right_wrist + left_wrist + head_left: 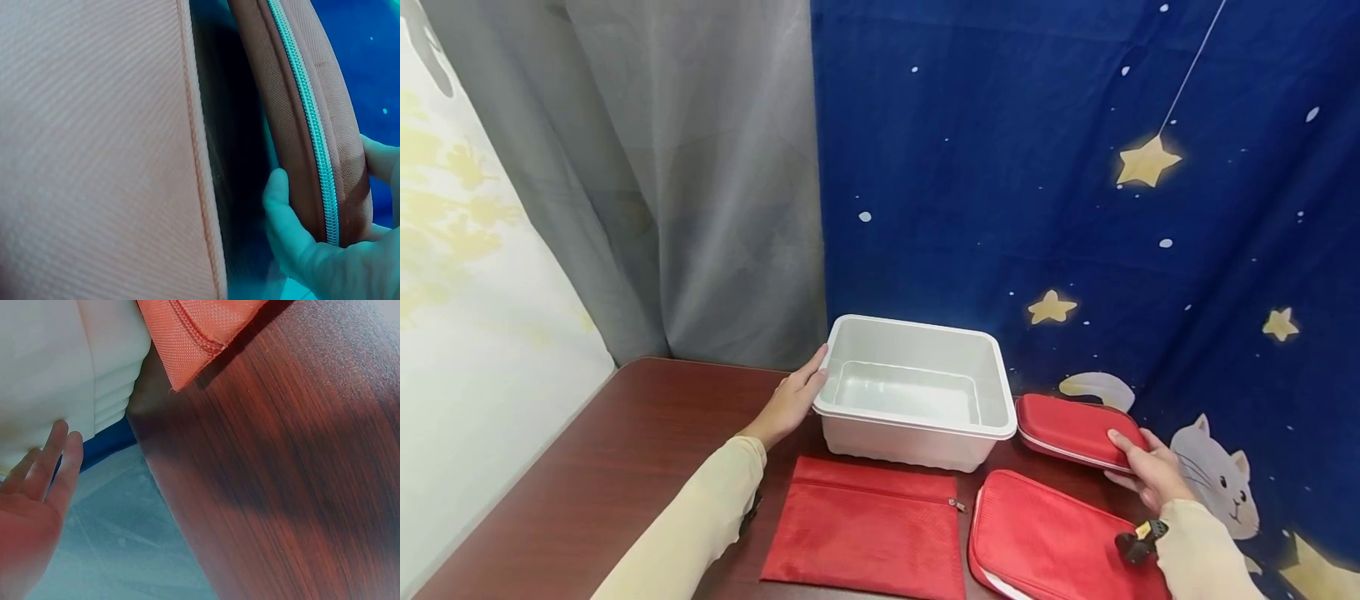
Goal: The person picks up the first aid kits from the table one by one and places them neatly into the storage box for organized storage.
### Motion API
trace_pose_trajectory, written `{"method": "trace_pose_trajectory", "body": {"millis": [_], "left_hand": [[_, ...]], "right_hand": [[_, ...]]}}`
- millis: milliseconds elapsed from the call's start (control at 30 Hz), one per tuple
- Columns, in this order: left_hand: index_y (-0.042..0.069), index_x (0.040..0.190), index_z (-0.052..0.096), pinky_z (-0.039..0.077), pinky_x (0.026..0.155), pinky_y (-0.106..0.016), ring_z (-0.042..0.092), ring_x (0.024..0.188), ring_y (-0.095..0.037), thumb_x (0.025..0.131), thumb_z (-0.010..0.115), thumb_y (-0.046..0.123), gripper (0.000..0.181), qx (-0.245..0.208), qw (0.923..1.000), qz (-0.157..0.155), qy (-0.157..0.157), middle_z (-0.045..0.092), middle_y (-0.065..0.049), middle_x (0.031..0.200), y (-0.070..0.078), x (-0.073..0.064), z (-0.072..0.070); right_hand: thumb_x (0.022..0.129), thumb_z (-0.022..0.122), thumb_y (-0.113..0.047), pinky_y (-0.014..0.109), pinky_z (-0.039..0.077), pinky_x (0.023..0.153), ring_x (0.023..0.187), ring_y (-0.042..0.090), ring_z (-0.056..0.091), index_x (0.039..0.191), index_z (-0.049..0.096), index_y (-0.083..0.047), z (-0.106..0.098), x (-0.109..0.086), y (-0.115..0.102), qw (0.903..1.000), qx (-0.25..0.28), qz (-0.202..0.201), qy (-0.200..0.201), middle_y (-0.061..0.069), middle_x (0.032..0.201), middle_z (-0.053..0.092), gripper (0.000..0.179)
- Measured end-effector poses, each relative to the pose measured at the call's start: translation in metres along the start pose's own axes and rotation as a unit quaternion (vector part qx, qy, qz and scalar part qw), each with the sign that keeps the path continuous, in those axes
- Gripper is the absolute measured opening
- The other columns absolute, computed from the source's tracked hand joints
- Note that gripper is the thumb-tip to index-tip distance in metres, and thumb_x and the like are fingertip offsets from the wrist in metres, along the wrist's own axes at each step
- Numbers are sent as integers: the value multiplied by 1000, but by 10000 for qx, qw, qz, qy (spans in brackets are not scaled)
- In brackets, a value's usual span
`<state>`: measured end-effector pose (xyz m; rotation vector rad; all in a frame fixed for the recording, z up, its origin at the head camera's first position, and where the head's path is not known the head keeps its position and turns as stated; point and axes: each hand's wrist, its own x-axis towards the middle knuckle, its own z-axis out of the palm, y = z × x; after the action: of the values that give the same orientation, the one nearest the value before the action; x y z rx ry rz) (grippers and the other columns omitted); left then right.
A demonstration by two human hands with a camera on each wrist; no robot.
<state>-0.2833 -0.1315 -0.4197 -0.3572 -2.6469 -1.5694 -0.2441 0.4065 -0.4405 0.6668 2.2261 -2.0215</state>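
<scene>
Beside the left end of a white plastic basin (898, 443), my left hand (790, 404) touches its wall with fingers held out fairly straight. The left wrist view shows these fingers (44, 472) against the ribbed side. At the right, my right hand (1156, 477) grips the end of a small red zippered case (1063, 423), thumb on one face and fingers on the other. Its pale zipper (315, 134) runs between them in the right wrist view. The case is close to the basin's right side. Nothing lies inside the basin.
A flat red zip pouch (872, 533) lies in front of the basin on the dark wooden table (647, 467). Right of the pouch is a larger red zippered case (1045, 529), under my right wrist. Behind hang a grey curtain (730, 183) and a blue starry curtain (985, 150).
</scene>
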Motion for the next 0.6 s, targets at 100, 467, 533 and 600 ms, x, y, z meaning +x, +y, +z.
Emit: {"method": "trace_pose_trajectory", "body": {"millis": [100,467,533,600], "left_hand": [[30,146,21,46,90,-43,40,126,-20,98,33,41,50,-13,10000,-9,-10,30,0,148,-1,0,1],[32,146,18,50,82,-38,45,122,-22,98,33,42,51,-46,9999,-90,-136,29,-1,148,1,-1,0],[32,146,18,50,83,-39,45,122,-23,98,32,42,51,-36,9999,-93,-136,29,-1,148,1,-1,-1],[32,146,18,49,84,-40,44,123,-23,98,32,42,51,-24,9998,-95,-146,29,-1,148,2,-2,-1]], "right_hand": [[85,61,-39,48,48,78,74,6,56,145,-15,-18,1,-1,0,10000,72,6,50,28,149,-2,98],[85,60,-41,45,47,82,71,4,56,145,-16,-22,3,-5,-12,9973,716,72,119,19,151,-5,99],[85,60,-40,46,46,82,71,5,56,145,-15,-22,4,-6,-15,9969,773,36,105,19,151,-5,98],[85,61,-39,46,46,82,71,5,57,145,-15,-23,5,-8,-18,9965,831,39,127,19,151,-3,98]]}}
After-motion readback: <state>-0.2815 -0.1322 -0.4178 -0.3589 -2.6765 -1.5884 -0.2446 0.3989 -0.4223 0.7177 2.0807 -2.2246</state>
